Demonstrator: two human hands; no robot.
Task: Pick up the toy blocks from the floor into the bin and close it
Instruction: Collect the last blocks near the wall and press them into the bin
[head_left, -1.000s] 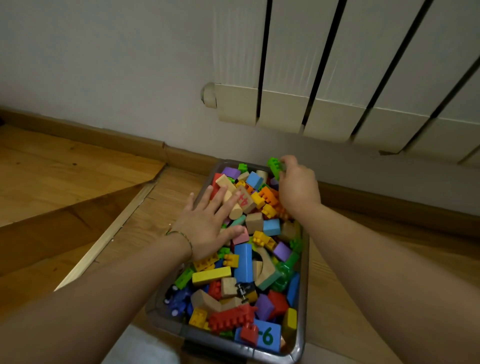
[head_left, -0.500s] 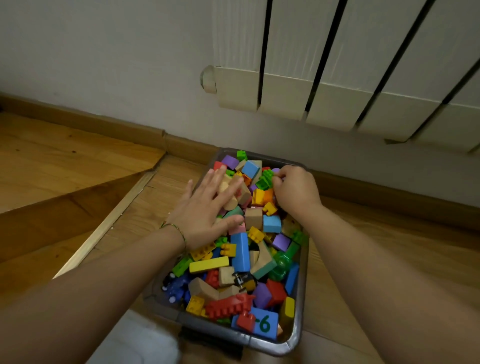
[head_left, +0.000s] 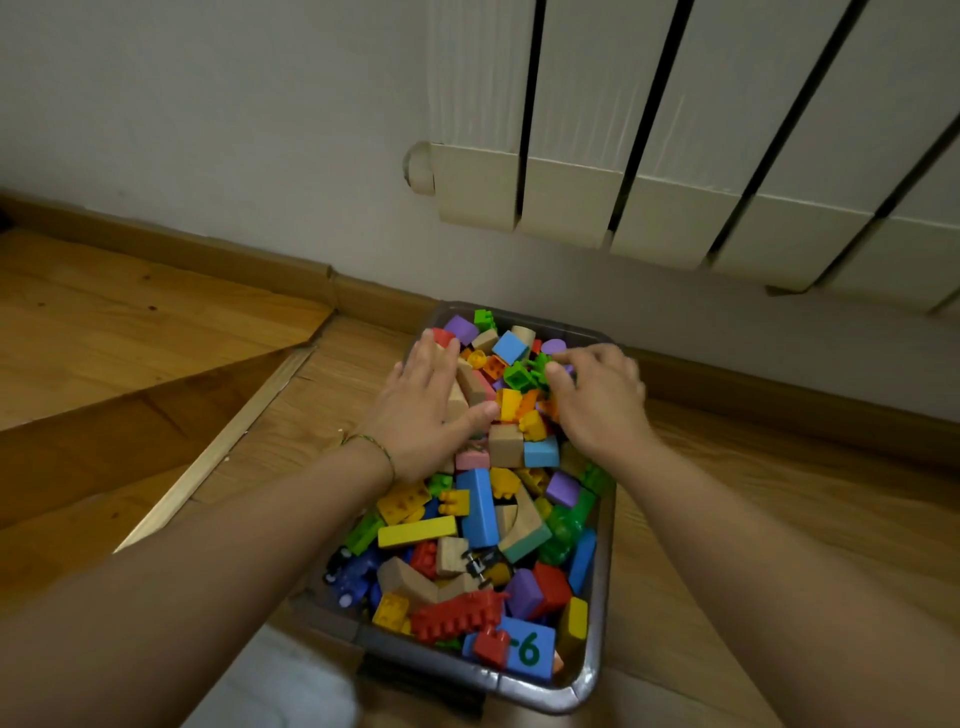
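Observation:
A grey plastic bin (head_left: 594, 673) stands on the wooden floor by the wall, heaped with colourful toy blocks (head_left: 480, 512). My left hand (head_left: 422, 410) lies flat with straight fingers on the blocks at the bin's far left, pressing on wooden pieces. My right hand (head_left: 600, 400) rests over the far right of the pile with fingers loosely spread, its thumb beside a green block (head_left: 521, 375) that lies on top. No lid is in view.
A white radiator (head_left: 675, 208) hangs on the wall above the bin. A wooden skirting board (head_left: 779, 405) runs behind it. A raised wooden step (head_left: 130, 332) lies to the left. Something white and blurred (head_left: 291, 686) sits at the bottom edge.
My right hand brought the green block from the bin's far edge onto the pile and loosened its fingers from it. My left hand slid slightly further back on the blocks.

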